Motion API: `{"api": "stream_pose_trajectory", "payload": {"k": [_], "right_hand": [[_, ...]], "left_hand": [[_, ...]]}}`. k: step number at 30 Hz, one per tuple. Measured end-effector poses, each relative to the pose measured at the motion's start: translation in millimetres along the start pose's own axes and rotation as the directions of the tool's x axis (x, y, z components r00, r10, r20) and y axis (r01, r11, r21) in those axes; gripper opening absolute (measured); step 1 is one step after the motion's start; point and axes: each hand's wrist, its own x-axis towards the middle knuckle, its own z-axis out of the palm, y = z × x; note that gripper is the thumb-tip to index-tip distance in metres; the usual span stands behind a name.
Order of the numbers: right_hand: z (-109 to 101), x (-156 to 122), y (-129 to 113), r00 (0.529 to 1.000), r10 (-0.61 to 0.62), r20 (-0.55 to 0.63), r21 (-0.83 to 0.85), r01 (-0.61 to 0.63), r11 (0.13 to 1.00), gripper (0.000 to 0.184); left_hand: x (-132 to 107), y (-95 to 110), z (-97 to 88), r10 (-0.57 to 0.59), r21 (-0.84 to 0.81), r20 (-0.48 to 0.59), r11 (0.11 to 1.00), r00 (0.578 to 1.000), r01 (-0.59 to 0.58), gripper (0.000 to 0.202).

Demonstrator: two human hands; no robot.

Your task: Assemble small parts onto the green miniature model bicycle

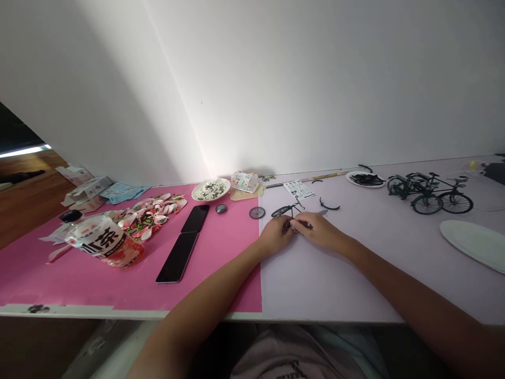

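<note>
Between my two hands is a small model bicycle (pixel 292 208), tilted, with one wheel pointing up and away to the left and its handlebar to the upper right. My left hand (pixel 276 235) has its fingers closed on the lower part of it. From the other side my right hand (pixel 315 229) pinches at the same spot, fingertips touching the left ones. Fingers hide the gripped part of the frame. A loose spoked wheel (pixel 257 212) lies flat to the left. Beyond the hands, a curved black mudguard (pixel 330 205) rests on the table.
Assembled model bicycles (pixel 430 195) stand at the right, near a plate of black parts (pixel 366 180) and a white plate (pixel 473 245). A sticker sheet (pixel 300 189) lies behind. Leftward are a dark folding phone (pixel 183 242), a bowl of small pieces (pixel 211 189), petal-like parts (pixel 152 216) and a drink bottle (pixel 104 239).
</note>
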Motion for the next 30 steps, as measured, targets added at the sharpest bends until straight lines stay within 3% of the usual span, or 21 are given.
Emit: {"api": "stream_pose_trajectory", "payload": {"k": [30], "right_hand": [[-0.3, -0.8, 3.5, 0.993, 0.023, 0.112, -0.041, -0.018, 0.999, 0.027]], "left_hand": [[1.7, 0.6, -1.6, 0.055, 0.036, 0.022, 0.998, 0.998, -0.056, 0.028]]}}
